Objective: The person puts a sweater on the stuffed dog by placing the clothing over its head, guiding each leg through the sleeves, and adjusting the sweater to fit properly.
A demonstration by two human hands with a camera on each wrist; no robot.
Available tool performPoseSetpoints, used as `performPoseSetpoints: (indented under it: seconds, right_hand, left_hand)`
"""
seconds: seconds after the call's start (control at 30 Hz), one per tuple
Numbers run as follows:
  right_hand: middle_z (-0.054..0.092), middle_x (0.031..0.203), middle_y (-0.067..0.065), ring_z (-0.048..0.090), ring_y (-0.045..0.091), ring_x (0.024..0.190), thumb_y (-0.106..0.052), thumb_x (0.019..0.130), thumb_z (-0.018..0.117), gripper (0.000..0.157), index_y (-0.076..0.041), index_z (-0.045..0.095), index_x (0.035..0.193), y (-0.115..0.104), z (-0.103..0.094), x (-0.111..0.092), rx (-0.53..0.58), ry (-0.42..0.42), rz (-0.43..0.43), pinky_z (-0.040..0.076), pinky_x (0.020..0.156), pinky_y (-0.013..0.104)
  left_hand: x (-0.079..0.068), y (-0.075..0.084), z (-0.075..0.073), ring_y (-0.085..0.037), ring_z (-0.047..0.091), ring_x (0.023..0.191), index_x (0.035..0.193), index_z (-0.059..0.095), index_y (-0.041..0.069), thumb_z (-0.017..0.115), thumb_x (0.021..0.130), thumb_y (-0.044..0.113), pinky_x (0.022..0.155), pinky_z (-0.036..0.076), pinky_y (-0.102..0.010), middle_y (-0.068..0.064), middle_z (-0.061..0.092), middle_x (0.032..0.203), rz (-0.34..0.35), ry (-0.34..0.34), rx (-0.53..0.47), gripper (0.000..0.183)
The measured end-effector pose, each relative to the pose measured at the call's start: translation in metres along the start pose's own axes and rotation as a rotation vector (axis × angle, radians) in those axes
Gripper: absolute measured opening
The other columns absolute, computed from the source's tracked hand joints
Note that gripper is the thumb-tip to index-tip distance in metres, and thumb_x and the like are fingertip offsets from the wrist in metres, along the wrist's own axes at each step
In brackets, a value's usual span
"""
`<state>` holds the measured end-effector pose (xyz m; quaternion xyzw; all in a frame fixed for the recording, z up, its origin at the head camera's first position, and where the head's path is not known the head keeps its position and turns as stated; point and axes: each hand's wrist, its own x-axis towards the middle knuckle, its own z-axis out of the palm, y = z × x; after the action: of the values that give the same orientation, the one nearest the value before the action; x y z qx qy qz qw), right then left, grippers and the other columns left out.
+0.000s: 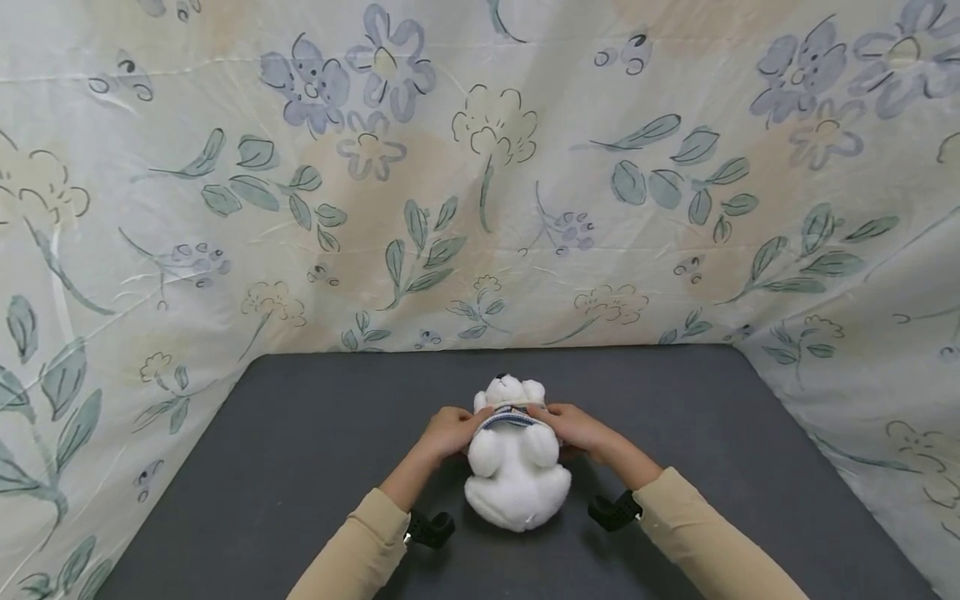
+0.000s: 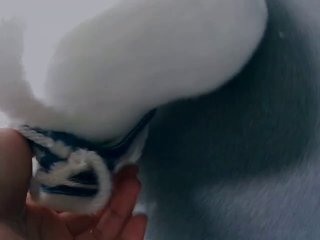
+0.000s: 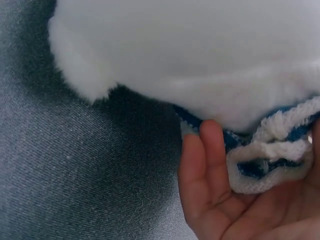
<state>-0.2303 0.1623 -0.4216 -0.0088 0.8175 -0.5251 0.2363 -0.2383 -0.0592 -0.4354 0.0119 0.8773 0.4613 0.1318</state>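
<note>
A white plush bear [image 1: 520,487] lies on its back on the dark table, its head toward the far edge. Around its neck runs a blue and white knitted scarf [image 1: 512,418]. My left hand [image 1: 447,432] grips the scarf's left side, thumb on top by the neck. On the other side my right hand [image 1: 581,427] holds the scarf in the same way. In the left wrist view the knitted fabric [image 2: 75,172] bunches between thumb and fingers. The right wrist view has a looped fold of scarf [image 3: 270,165] within the right hand's fingers [image 3: 212,160].
A dark grey table [image 1: 337,417] stretches out around the bear. Behind it and at both sides hangs a flower-patterned cloth [image 1: 420,292]. Black wrist camera mounts [image 1: 431,530] sit under both forearms, close to the bear's lower body.
</note>
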Motion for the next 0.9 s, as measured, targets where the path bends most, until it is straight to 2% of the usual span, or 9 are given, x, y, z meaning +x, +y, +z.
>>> performPoseSetpoints:
  seconds: [0.1,0.17,0.33,0.43,0.53,0.6,0.67,0.77,0.9]
  right_hand:
    - [0.057,0.107,0.012,0.059,0.020,0.089,-0.055,0.090,0.045,0.062,-0.001,0.052,0.120,0.000,0.001,0.001,0.000,0.000,0.005,0.053,0.069,0.037]
    - [0.056,0.109,0.012,0.058,0.020,0.091,-0.054,0.090,0.046,0.060,-0.002,0.053,0.119,0.001,0.002,0.002,0.002,0.001,0.009,0.053,0.070,0.038]
    - [0.054,0.111,0.013,0.059,0.021,0.089,-0.053,0.090,0.047,0.059,-0.002,0.051,0.119,0.000,0.005,0.002,0.000,-0.006,0.009,0.053,0.070,0.039]
    - [0.054,0.109,0.013,0.060,0.021,0.087,-0.053,0.091,0.046,0.058,-0.003,0.051,0.120,-0.002,0.006,0.001,-0.008,-0.002,0.011,0.053,0.070,0.038]
    - [0.053,0.105,0.013,0.060,0.022,0.085,-0.053,0.091,0.045,0.058,-0.003,0.051,0.119,-0.003,0.008,0.000,-0.025,0.001,0.005,0.053,0.069,0.038]
    - [0.053,0.102,0.013,0.060,0.022,0.083,-0.054,0.091,0.045,0.057,-0.003,0.052,0.117,-0.003,0.009,-0.001,-0.033,0.009,-0.004,0.053,0.069,0.039]
    - [0.053,0.100,0.013,0.060,0.021,0.082,-0.054,0.091,0.044,0.056,-0.003,0.052,0.114,-0.003,0.010,-0.002,-0.049,0.010,-0.024,0.053,0.068,0.039]
    - [0.056,0.092,0.012,0.061,0.020,0.077,-0.051,0.093,0.044,0.051,-0.003,0.053,0.107,-0.003,0.011,-0.005,-0.083,0.016,-0.064,0.053,0.067,0.039]
    - [0.058,0.079,0.010,0.057,0.018,0.067,-0.048,0.094,0.042,0.044,-0.005,0.053,0.095,-0.005,0.011,-0.010,-0.185,0.043,-0.127,0.050,0.061,0.035]
  left_hand:
    - [-0.004,0.003,-0.008,-0.017,0.059,0.066,0.093,0.069,0.005,0.056,0.084,0.054,0.056,0.046,-0.030,-0.007,0.066,0.083,0.081,0.086,0.185,0.052]
    - [-0.007,0.007,-0.014,-0.019,0.061,0.074,0.098,0.067,0.005,0.058,0.083,0.052,0.061,0.047,-0.032,-0.007,0.067,0.090,0.137,0.130,0.248,0.050]
    - [-0.014,0.018,-0.022,-0.024,0.060,0.093,0.105,0.066,0.012,0.063,0.084,0.042,0.077,0.048,-0.039,-0.004,0.064,0.101,0.324,0.165,0.231,0.037]
    - [-0.018,0.024,-0.025,-0.026,0.058,0.100,0.107,0.066,0.013,0.064,0.085,0.036,0.081,0.047,-0.041,-0.003,0.063,0.106,0.444,0.114,0.199,0.032]
    - [-0.022,0.029,-0.025,-0.021,0.059,0.098,0.109,0.066,0.013,0.065,0.085,0.029,0.080,0.047,-0.038,-0.001,0.064,0.106,0.549,0.006,0.199,0.029]
    - [-0.024,0.032,-0.024,-0.017,0.060,0.094,0.109,0.067,0.012,0.065,0.086,0.023,0.078,0.048,-0.034,0.000,0.065,0.103,0.604,-0.048,0.233,0.026]
    - [-0.026,0.033,-0.022,-0.012,0.060,0.088,0.105,0.069,0.014,0.066,0.085,0.019,0.074,0.048,-0.029,0.002,0.066,0.098,0.636,-0.053,0.284,0.021]
    - [-0.027,0.035,-0.019,-0.007,0.059,0.077,0.095,0.072,0.018,0.068,0.083,0.017,0.066,0.047,-0.023,0.005,0.066,0.087,0.646,0.011,0.337,0.013]
    - [-0.027,0.036,-0.018,-0.004,0.055,0.067,0.087,0.073,0.020,0.069,0.082,0.019,0.058,0.044,-0.021,0.007,0.066,0.080,0.619,0.086,0.305,0.006]
